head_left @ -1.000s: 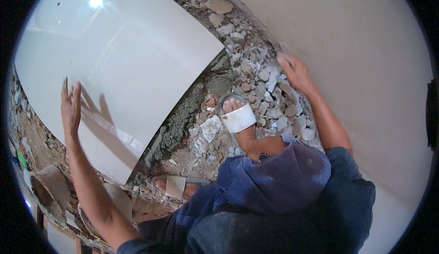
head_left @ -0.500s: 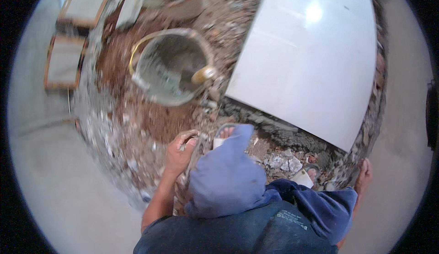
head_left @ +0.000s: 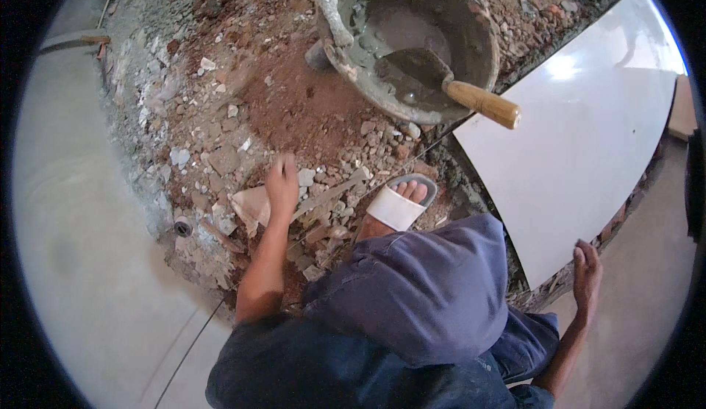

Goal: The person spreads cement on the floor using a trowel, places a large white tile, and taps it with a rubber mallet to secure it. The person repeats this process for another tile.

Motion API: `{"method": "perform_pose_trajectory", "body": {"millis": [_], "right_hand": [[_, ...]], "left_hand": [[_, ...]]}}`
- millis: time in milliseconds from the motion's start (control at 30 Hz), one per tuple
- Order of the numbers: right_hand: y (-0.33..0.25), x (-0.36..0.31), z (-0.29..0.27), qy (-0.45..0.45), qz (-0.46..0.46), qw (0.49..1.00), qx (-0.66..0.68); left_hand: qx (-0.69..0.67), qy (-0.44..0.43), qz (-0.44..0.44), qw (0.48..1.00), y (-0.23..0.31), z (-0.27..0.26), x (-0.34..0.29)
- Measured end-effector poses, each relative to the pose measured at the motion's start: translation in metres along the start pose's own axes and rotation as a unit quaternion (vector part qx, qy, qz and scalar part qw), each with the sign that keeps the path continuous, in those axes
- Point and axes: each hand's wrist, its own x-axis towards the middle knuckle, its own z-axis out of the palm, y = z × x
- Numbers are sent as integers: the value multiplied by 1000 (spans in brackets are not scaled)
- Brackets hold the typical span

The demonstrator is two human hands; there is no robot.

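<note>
My left hand hangs over the rubble, closed, its fingers pressed together with nothing seen in it. Beside it lies a tan broken piece. My right hand is by the near right edge of a large glossy white tile; its fingers are loosely bent and slightly apart, holding nothing. Ahead stands a round bucket with wet grey mortar inside. A trowel rests in it, blade in the mortar, wooden handle over the rim toward the tile.
My sandalled foot stands on broken stones between bucket and tile. Reddish soil and rubble spread to the left. A smooth grey floor borders it, and a dark round pipe end shows at the edge.
My view has turned and come closer to the bucket, which now appears larger and farther up. My left hand has gone from spread fingers to closed. The right hand now appears nearer the tile's edge.
</note>
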Motion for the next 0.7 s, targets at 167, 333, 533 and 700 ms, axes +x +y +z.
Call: {"method": "perform_pose_trajectory", "body": {"millis": [167,333,533,700], "right_hand": [[-13,8,9,-5,33,999,-40],[9,-1,7,9,61,998,0],[8,-9,15,-3,32,999,11],[-51,4,-1,27,-130,990,49]], "left_hand": [[-292,-53,-188,936,95,101,161],[-310,37,-246,918,120,129,191],[-294,183,-157,925,59,102,193],[-10,377,-130,917,41,-76,156]]}}
